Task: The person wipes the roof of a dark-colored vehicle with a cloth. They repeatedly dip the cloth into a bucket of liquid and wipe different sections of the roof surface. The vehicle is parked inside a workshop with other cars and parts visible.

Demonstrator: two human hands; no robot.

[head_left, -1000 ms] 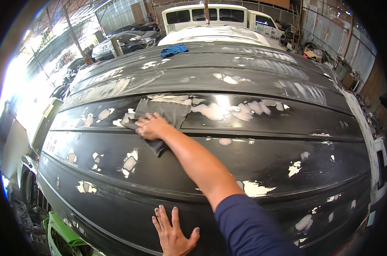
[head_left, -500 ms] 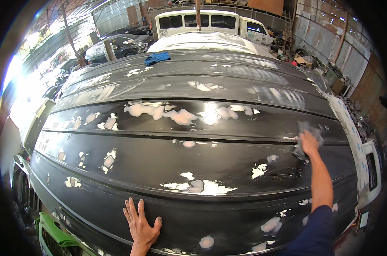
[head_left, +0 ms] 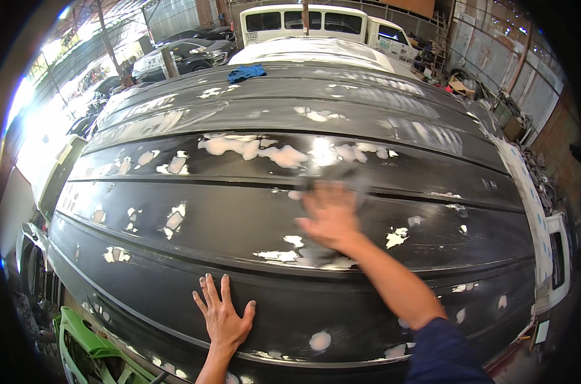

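A wide, dark vehicle roof with raised ribs fills the view, marked by white and pinkish-grey patches. My left hand lies flat on its near part, fingers spread, holding nothing. Out at the middle of the roof, my right hand presses a grey cloth against the surface. Motion smears both the hand and the cloth, and the hand covers part of the cloth.
A blue cloth rests on the roof's far part. Beyond stands a white van; dark cars are parked at far left. A green panel sits low at left. White masking runs along the right edge.
My right hand has swept the grey cloth from the roof's right side leftward to the middle. My left hand stays flat on the roof. The view has shifted slightly.
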